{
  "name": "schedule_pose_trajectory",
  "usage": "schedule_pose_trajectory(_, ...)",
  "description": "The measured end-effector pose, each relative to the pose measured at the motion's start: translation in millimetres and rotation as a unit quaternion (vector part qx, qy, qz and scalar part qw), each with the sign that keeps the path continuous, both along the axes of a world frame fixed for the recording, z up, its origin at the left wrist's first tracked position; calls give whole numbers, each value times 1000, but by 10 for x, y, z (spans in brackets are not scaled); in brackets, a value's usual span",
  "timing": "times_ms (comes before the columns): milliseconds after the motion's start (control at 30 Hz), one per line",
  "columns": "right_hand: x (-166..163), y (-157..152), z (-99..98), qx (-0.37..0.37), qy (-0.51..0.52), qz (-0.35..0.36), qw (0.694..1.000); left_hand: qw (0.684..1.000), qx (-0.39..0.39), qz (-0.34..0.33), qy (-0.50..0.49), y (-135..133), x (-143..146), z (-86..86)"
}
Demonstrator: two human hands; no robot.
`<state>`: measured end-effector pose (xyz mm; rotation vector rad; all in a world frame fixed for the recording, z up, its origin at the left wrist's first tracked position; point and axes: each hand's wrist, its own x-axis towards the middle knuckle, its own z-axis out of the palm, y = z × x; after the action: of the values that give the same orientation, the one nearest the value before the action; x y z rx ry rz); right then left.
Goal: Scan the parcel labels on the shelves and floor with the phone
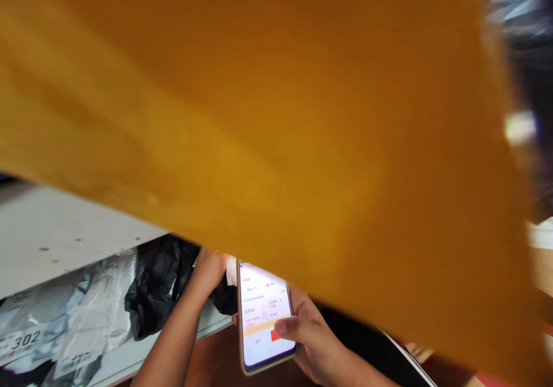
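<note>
A large orange sheet [276,105], blurred and close to the camera, covers most of the view. Below it my right hand [311,341] holds a phone [264,318] with a lit screen, thumb resting on the glass. My left hand [209,272] reaches up under the orange sheet toward a black plastic bag [155,289] on a shelf; its fingers are hidden behind the sheet.
A white shelf board [52,231] runs across the left. Under it lie clear and grey plastic parcels [86,312] with a label reading 302 [26,340]. A dark surface with a white edge [401,358] sits at lower right.
</note>
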<state>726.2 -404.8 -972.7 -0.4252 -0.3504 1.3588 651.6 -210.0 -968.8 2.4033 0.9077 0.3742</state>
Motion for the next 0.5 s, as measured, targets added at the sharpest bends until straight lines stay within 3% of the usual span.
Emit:
schedule_pose_trajectory(333,-7,-1,-32,60,-22,3,998,999,-6,28,-25,-8,34,-67)
schedule_pose_trajectory(500,-21,3,-34,53,-28,5,998,999,-13,21,-38,-8,37,-52)
